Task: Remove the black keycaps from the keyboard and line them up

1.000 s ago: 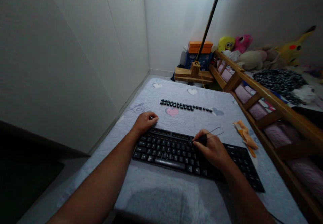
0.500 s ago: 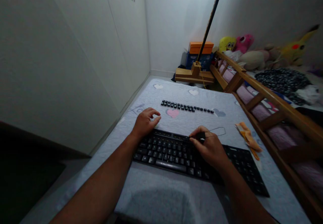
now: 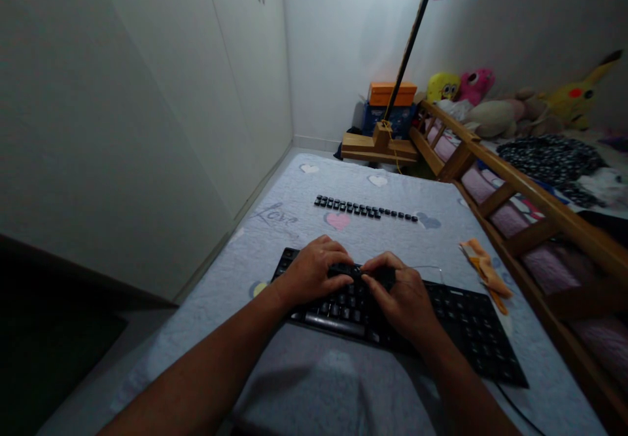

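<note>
Black plastic forms one computer keyboard (image 3: 343, 311), lying on one heart-printed cover (image 3: 417, 243) beneath the right hand (image 3: 400, 295), which grasps one wire-looped tool (image 3: 426, 267), and the left hand (image 3: 318, 269), curled, its hold impossible to tell, with two rows of loose keycaps (image 3: 346, 207) beyond and one orange cloth (image 3: 487, 271) rightward.

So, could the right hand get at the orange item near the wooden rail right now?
Probably yes: the orange item lies near the far right corner of the keyboard, and nothing visible blocks the way. The right hand holds a wire tool, which may need setting down.
</note>
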A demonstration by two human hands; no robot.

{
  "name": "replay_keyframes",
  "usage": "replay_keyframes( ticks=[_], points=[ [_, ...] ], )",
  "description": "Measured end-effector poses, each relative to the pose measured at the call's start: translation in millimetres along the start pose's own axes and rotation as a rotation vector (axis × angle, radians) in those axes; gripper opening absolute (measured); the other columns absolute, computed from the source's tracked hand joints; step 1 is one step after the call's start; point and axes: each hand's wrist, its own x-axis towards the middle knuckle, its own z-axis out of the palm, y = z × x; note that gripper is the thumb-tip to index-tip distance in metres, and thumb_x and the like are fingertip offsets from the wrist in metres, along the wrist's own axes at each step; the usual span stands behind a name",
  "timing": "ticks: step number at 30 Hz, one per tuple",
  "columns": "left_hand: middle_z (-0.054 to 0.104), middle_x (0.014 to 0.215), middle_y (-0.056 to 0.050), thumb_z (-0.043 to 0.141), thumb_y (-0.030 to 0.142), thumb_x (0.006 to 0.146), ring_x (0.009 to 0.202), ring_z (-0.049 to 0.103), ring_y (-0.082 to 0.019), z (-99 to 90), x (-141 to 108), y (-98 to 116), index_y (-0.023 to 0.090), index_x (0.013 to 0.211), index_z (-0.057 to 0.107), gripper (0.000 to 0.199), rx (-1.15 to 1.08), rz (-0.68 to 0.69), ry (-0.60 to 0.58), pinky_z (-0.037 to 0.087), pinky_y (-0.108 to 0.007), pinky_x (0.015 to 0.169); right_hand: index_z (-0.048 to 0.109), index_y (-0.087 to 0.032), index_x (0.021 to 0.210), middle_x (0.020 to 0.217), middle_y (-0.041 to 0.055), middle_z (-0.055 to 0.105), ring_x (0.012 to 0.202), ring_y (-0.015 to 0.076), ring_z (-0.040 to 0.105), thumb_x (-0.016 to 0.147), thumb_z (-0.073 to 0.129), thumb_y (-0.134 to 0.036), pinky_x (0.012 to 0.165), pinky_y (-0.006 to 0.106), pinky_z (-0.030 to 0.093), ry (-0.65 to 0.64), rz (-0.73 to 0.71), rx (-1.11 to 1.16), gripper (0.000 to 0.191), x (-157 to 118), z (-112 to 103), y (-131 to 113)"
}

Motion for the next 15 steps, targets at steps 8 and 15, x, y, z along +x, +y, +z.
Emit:
replay_keyframes(
  ticks=[8, 15],
  points=[
    [0.069, 0.089, -0.006, 0.065, 0.026, 0.079, 0.089, 0.058, -0.021, 5.7, -0.1, 1.2, 0.019, 0.091, 0.070, 0.014, -0.029, 0.006, 0.042, 0.045, -0.035, 0.083, 0.059, -0.022, 0.084, 0.082, 0.0028, 0.066, 0.079, 0.0177, 0.062, 0.083, 0.056, -0.021, 0.075, 0.030, 0.048, 0.002, -0.017, 0.022, 0.004, -1.5, 0.4, 0.3],
    [0.069, 0.091, -0.005, 0.065, 0.025, 0.080, 0.090, 0.059, -0.020, 3.2, 0.9, 5.8, 0.019, 0.090, 0.069, 0.013, -0.071, -0.020, 0.060, 0.046, -0.035, 0.084, 0.050, -0.021, 0.065, 0.101, 0.0043, 0.064, 0.096, 0.0190, 0.060, 0.075, 0.046, -0.006, 0.087, 0.033, 0.045, 0.074, -0.037, 0.190, 0.018, -4.8, -3.5, 8.1]
  ],
)
